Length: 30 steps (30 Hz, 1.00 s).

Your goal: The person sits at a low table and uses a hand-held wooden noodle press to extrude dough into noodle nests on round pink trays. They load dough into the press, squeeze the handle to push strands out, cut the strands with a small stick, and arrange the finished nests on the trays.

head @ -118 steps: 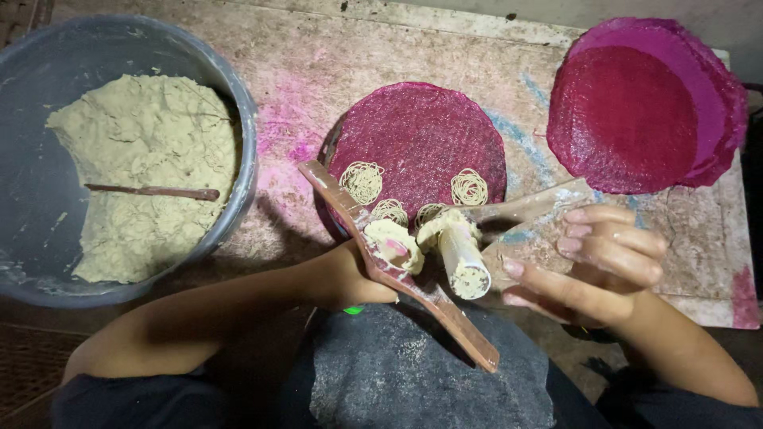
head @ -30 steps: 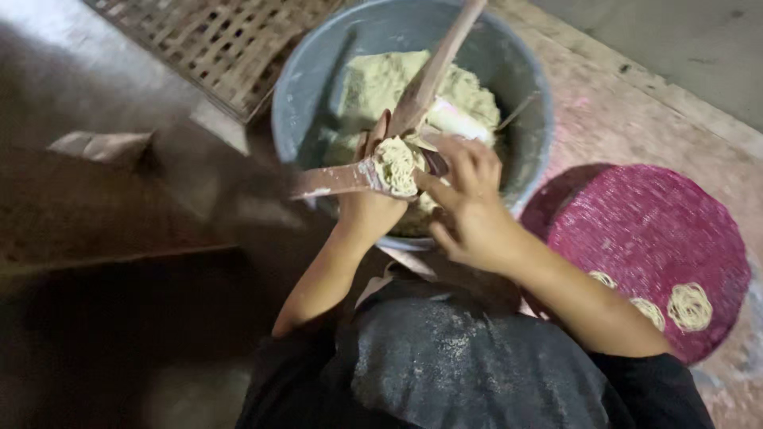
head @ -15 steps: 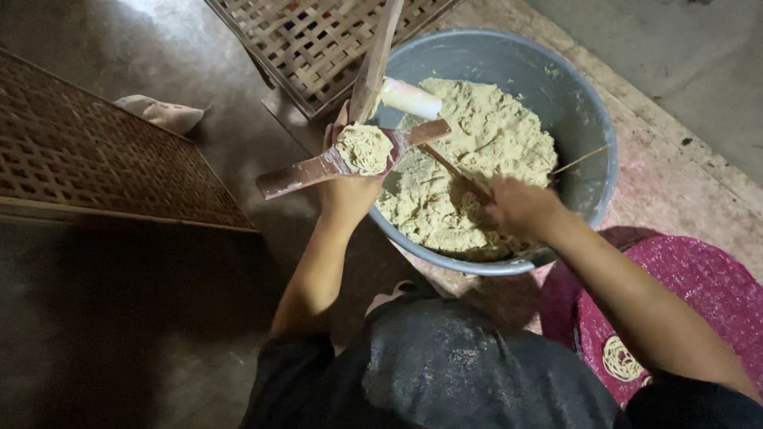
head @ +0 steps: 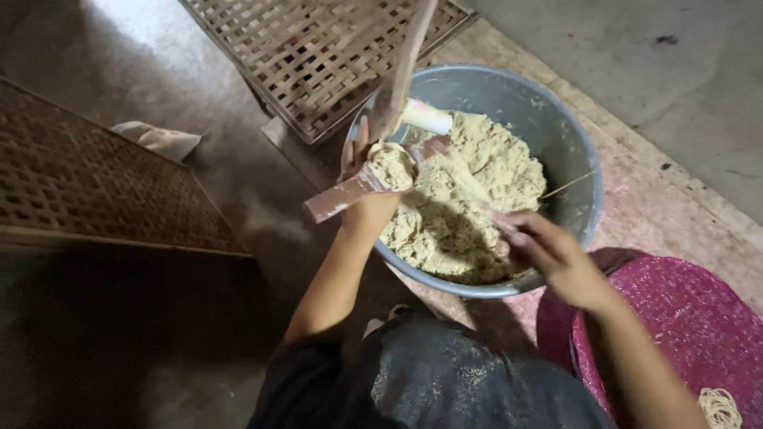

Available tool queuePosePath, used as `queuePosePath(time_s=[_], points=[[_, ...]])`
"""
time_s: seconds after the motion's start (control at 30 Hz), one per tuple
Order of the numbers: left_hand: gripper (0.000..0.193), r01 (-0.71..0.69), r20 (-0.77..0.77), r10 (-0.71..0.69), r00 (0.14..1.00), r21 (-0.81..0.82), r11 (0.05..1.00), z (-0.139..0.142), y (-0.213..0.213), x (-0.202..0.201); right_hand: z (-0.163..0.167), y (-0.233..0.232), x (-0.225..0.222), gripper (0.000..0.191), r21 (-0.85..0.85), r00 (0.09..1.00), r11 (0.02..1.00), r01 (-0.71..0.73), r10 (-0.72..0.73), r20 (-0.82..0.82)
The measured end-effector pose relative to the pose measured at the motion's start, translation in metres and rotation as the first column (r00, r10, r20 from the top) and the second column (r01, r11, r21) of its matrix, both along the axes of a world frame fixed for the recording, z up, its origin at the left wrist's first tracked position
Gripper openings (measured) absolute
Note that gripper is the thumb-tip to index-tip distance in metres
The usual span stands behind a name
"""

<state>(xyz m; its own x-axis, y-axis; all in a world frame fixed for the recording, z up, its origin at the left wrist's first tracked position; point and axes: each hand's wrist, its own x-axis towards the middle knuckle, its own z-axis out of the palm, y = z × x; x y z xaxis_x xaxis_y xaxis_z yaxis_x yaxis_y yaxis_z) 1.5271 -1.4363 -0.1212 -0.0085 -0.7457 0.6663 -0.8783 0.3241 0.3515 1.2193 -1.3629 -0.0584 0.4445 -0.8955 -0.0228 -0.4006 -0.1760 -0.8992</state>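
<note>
The left hand (head: 362, 179) is gripping a wooden hinged press (head: 373, 171) over the near-left rim of a grey plastic basin (head: 576, 171), fingers wrapped around the lower arm of the tool, whose reddish-stained end is sticking out to the left past the wrist. The press's upper arm is rising steeply toward the top edge of the view, a pale cylindrical plunger (head: 425, 117) is jutting out beside it, and the press's cup is sitting packed with a lump of beige dough (head: 391, 163). The basin is holding a large crumbly mass of the same dough (head: 469, 199), and a thin stick (head: 568, 184) is leaning against its right inner wall. The right hand (head: 548, 254) is hovering over the near-right edge of the basin with fingers loosely curled and slightly blurred, holding nothing that can be made out, its fingertips lying just at the dough's surface. To the right, a round magenta woven tray (head: 675, 318) is lying on the floor, carrying a small coil of pressed noodles (head: 719, 407) at the bottom edge. Behind the basin a woven bamboo lattice rack (head: 318, 56) is lying flat, and another lattice panel (head: 87, 183) is stretching across the left side.
</note>
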Motion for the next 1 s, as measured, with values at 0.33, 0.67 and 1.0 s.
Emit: queuePosePath(time_s=[0.33,0.67,1.0], points=[[0.082,0.078,-0.171,-0.05,0.984,0.159,0.984,0.014,-0.021,-0.018,-0.034,0.025,0.053,0.039,-0.258,0.992,0.963,0.078,-0.049,0.118],[0.05,-0.026,0.134,0.023,0.991,0.014,1.0,0.001,-0.022,-0.034,-0.048,0.007,0.071,0.047,-0.336,0.97,0.918,0.211,-0.239,-0.043],[0.097,0.155,0.009,-0.155,0.988,0.018,0.988,-0.003,-0.022,-0.005,0.075,-0.029,0.024,0.031,-0.151,0.927,0.961,-0.234,0.174,-0.332]])
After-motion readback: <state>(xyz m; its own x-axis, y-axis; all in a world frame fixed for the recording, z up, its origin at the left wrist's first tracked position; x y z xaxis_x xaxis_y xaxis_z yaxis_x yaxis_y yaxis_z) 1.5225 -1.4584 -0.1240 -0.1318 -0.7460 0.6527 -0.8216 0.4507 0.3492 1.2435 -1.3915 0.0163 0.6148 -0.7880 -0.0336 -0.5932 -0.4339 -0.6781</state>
